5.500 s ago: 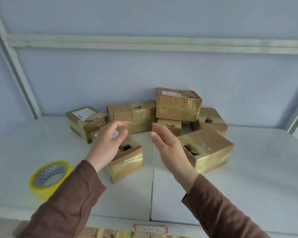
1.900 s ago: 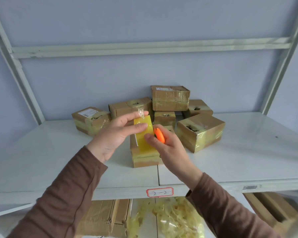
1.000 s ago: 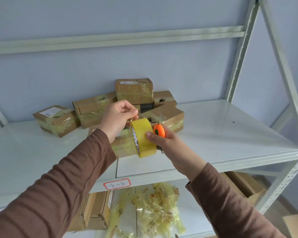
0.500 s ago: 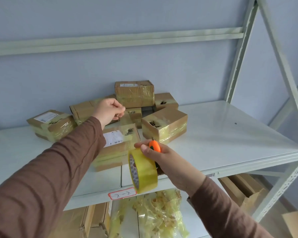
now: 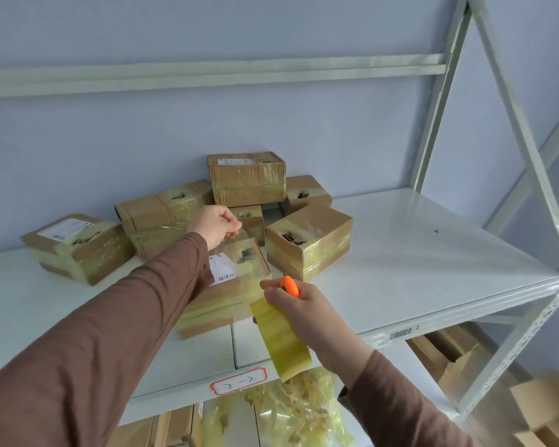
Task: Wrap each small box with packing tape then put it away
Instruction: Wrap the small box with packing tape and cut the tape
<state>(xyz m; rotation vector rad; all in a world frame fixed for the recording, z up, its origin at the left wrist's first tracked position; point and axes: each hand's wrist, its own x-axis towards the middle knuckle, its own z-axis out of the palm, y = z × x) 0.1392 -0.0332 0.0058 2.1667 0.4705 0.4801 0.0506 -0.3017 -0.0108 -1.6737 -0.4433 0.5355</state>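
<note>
A small cardboard box (image 5: 226, 295) with a white label lies on the white shelf (image 5: 417, 272), near its front edge. My left hand (image 5: 215, 225) pinches the free end of a clear tape strip (image 5: 242, 256) above the box's far side. The strip runs back over the box to the yellow tape roll (image 5: 283, 338). My right hand (image 5: 307, 304) grips that roll in front of the box, together with a small orange cutter (image 5: 289, 286).
Several taped cardboard boxes (image 5: 307, 240) are heaped behind, one (image 5: 75, 246) off to the left. A red-framed label (image 5: 238, 381) marks the shelf's front edge. Below it lie crumpled yellow tape scraps (image 5: 291, 411) and more cartons. Shelf posts (image 5: 513, 124) rise at the right.
My left hand has drawn the tape end farther out over the box. My right hand has lowered the roll toward the shelf's front edge, stretching the strip.
</note>
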